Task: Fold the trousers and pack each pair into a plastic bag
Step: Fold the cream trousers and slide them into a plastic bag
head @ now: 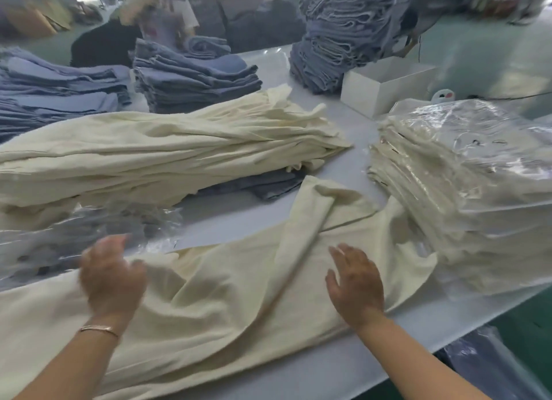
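Observation:
A pair of cream trousers [227, 298] lies rumpled across the near part of the white table [209, 220], one leg running up toward the right. My left hand [112, 275], blurred, is on the cloth's left part with fingers loosely bent. My right hand [355, 283] rests flat on the cloth to the right, fingers spread and straight. Clear plastic bags [89, 232] lie in a stack at the left, just beyond my left hand.
A long heap of unfolded cream trousers [167, 148] fills the table's middle. Bagged cream trousers [466, 190] are stacked at the right. Blue jeans piles [194, 77] and a white box [385, 83] stand farther back. Another person [119, 38] sits beyond the table.

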Demonstrator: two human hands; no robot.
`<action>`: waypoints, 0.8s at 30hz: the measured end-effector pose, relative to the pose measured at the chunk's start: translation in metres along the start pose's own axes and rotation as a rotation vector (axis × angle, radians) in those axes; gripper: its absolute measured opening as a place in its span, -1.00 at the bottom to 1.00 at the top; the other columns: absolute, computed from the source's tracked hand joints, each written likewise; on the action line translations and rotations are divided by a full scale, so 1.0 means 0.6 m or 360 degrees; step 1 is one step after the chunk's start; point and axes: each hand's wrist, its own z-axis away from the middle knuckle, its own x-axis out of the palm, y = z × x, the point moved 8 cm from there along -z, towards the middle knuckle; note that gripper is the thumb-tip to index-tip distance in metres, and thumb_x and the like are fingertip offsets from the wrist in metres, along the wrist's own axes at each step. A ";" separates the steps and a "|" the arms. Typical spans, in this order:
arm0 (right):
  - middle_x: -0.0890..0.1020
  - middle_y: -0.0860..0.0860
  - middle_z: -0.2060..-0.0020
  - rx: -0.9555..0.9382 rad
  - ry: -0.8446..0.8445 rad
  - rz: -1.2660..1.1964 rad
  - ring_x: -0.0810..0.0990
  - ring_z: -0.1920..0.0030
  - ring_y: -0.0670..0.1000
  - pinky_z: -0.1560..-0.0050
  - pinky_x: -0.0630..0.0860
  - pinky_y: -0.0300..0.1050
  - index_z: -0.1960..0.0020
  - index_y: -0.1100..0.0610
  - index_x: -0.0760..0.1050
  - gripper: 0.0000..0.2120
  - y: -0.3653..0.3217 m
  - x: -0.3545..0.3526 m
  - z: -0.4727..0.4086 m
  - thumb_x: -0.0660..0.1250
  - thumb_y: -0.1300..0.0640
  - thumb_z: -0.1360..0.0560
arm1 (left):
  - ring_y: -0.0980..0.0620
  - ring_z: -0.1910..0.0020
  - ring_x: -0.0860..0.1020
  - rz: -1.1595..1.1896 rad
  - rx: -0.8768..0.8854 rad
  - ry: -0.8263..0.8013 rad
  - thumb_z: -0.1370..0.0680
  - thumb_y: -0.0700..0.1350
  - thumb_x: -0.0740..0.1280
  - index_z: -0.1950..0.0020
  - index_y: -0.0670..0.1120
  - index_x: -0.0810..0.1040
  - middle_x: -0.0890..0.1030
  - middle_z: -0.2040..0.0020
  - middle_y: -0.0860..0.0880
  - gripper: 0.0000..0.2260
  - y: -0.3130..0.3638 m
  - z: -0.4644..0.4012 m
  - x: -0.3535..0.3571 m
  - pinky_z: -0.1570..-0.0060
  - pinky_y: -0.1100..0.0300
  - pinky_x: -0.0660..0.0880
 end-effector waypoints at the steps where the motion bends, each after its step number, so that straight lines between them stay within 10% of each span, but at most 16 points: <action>1: 0.48 0.18 -0.32 0.0094 -0.0074 0.0079 0.46 -0.32 0.20 -0.25 0.41 0.13 -0.34 0.18 0.47 -0.51 0.042 0.002 -0.016 0.41 0.14 -0.43 | -0.35 -0.17 0.44 -0.0007 0.0073 -0.0174 -0.32 -0.11 0.16 -0.22 -0.27 0.53 0.53 -0.18 -0.32 -0.49 0.071 0.013 0.041 -0.20 -0.15 0.34; 7: -0.23 0.02 -0.55 0.0114 -0.0723 0.0296 -0.29 -0.53 0.06 -0.51 -0.26 0.05 -0.57 -0.05 -0.21 -0.36 0.185 0.068 -0.066 -0.05 -0.22 -0.60 | -0.15 -0.36 0.33 0.0102 0.0098 -0.1002 -0.56 -0.03 0.30 -0.43 -0.12 0.37 0.43 -0.38 -0.10 -0.54 0.322 0.079 0.276 -0.34 0.03 0.28; 15: -0.43 0.15 -0.48 -0.0056 -0.0846 0.0379 -0.62 -0.36 0.17 -0.36 -0.51 0.18 -0.54 -0.10 -0.29 -0.27 0.211 0.106 -0.059 -0.15 -0.39 -0.50 | -0.06 -0.06 0.51 0.0686 -0.0679 -0.1255 -0.42 0.07 0.48 -0.42 -0.10 0.36 0.50 -0.22 -0.08 -0.35 0.424 0.031 0.413 0.00 0.11 0.44; 18: -0.40 0.24 -0.46 -0.0217 -0.0813 0.0583 -0.57 -0.39 0.25 -0.25 -0.61 0.33 -0.55 0.07 -0.22 -0.19 0.196 0.094 -0.072 -0.13 -0.39 -0.50 | -0.07 0.18 0.52 0.0999 -0.0964 -0.1240 -0.26 0.08 0.56 -0.13 -0.14 0.57 0.56 0.07 -0.09 -0.46 0.455 0.007 0.446 0.19 0.15 0.43; 24: -0.45 0.31 -0.39 -0.0201 -0.1101 0.0471 -0.53 -0.38 0.29 -0.28 -0.56 0.22 -0.48 0.22 -0.42 -0.09 0.180 0.117 -0.083 -0.07 -0.39 -0.52 | -0.08 0.26 0.65 0.1313 -0.1223 -0.1947 -0.42 0.08 0.47 -0.04 -0.15 0.64 0.69 0.14 -0.13 -0.66 0.539 0.027 0.474 0.21 0.13 0.59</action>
